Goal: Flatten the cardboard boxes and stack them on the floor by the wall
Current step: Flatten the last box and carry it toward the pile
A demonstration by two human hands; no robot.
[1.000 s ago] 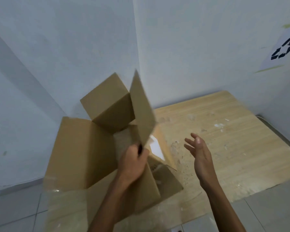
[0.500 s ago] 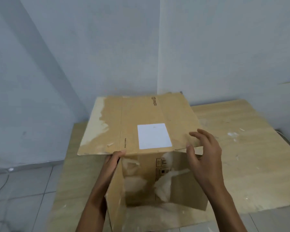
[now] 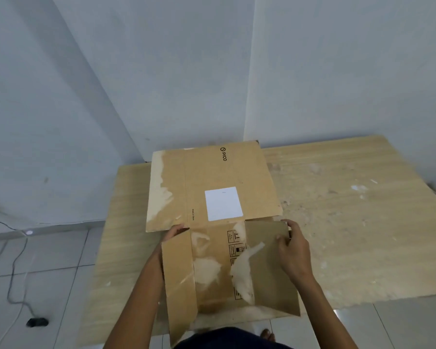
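Observation:
A brown cardboard box (image 3: 212,177) with a white label and a "PICO" mark lies nearly flat on a wooden board (image 3: 350,222) in the wall corner. Its near flaps are spread toward me, with torn pale patches on them. My left hand (image 3: 174,231) grips the box at the fold of the left flap. My right hand (image 3: 293,245) holds the top edge of the right flap. Part of the left hand is hidden behind the left flap.
The wooden board lies on grey floor tiles against two white walls. A black cable with a small plug (image 3: 37,322) trails across the floor at the left. My foot (image 3: 267,333) shows at the bottom edge.
The box has gone from upright and open to almost flat on the board. Both hands moved down and apart along the near flaps. The view tilted lower.

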